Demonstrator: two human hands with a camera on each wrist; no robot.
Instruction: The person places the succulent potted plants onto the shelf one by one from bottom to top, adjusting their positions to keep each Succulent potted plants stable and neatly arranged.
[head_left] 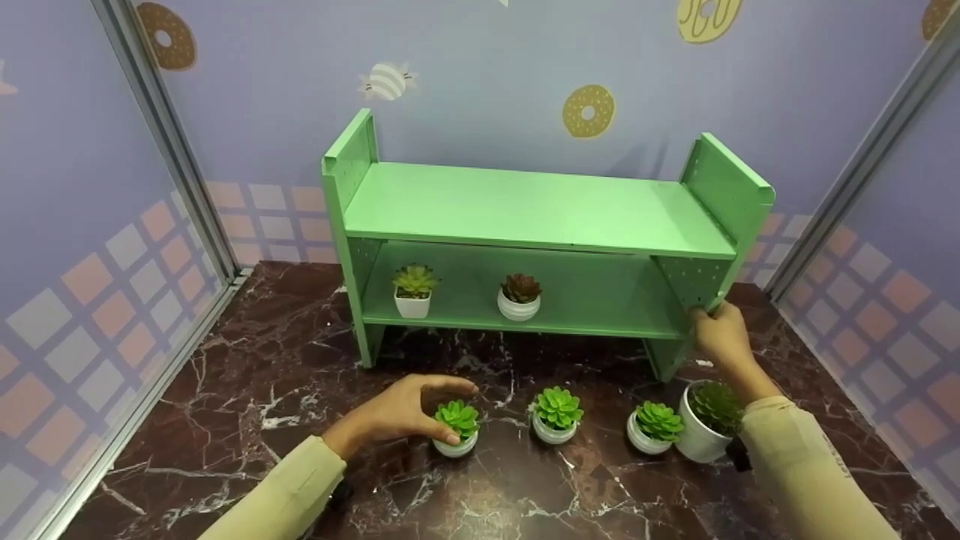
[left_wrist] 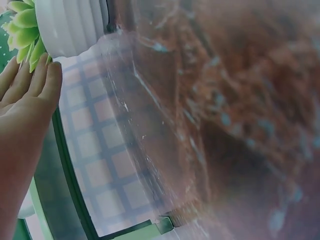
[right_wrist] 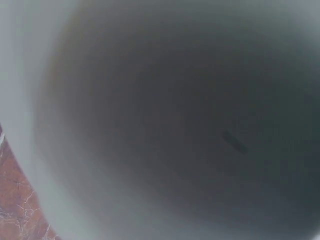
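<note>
My left hand (head_left: 409,409) reaches around a small bright green succulent (head_left: 456,420) in a white ribbed pot, its thumb overlapping the leaves and its fingers spread behind. In the left wrist view those extended fingers (left_wrist: 37,82) lie right at the leaf tips beside the pot (left_wrist: 72,25). My right hand (head_left: 721,334) grips the front edge of the right side panel of a green two-tier shelf (head_left: 540,210). Something pale and blurred, very close, fills most of the right wrist view.
On the lower tier stand a square-potted succulent (head_left: 413,291) and a dark red one (head_left: 519,297). Along the marble-patterned table (head_left: 247,450) are two more green succulents, (head_left: 556,415) centre and right, and a larger white pot (head_left: 703,431) beneath my right forearm.
</note>
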